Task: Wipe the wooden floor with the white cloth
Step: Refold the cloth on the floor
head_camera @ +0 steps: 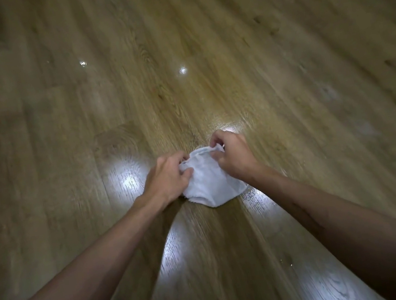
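Note:
A small bunched white cloth (210,183) lies on the wooden floor (200,44) in the middle of the view. My left hand (167,176) pinches the cloth's left edge with its fingers. My right hand (232,156) grips the far right edge, fingers curled over the fabric. Both forearms reach in from the bottom corners. The cloth's near half shows between my wrists; its sides are hidden under my hands.
Shiny brown planks run in every direction, with bright light reflections (125,177) around the cloth and two small glints (182,70) farther off. A pale smudge (329,94) marks the floor at the right.

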